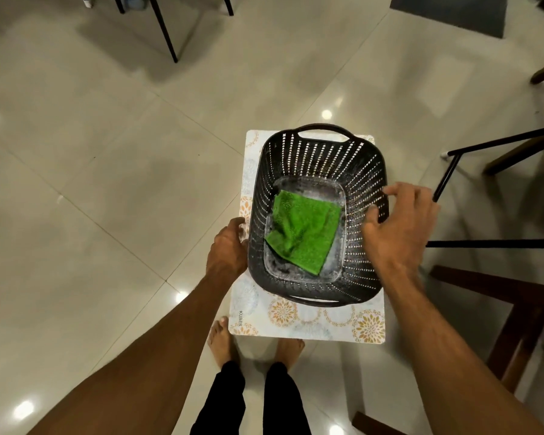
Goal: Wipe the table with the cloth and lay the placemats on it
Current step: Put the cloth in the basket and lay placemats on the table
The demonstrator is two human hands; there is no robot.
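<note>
One floral placemat (308, 321) spans between the hands, and the left hand (228, 246) grips its left edge. A black slotted basket (321, 152) sits on it with a green cloth (302, 230) inside. The right hand (396, 224), apart from the left, curls loosely at the basket's right rim; whether it grips, I cannot tell.

Cloth (302, 233) lies in the basket (318, 152), on its bottom. Basket sits on the placemat (311, 318), toward the far end, near strip bare. Left hand (228, 246) holds the placemat's left edge, just beside the basket's left wall. Right hand (399, 224) is at the basket's right rim, thumb inside; grip unclear. Feet (220, 340) under the near edge. Chair legs (446, 174) to the right.
</note>
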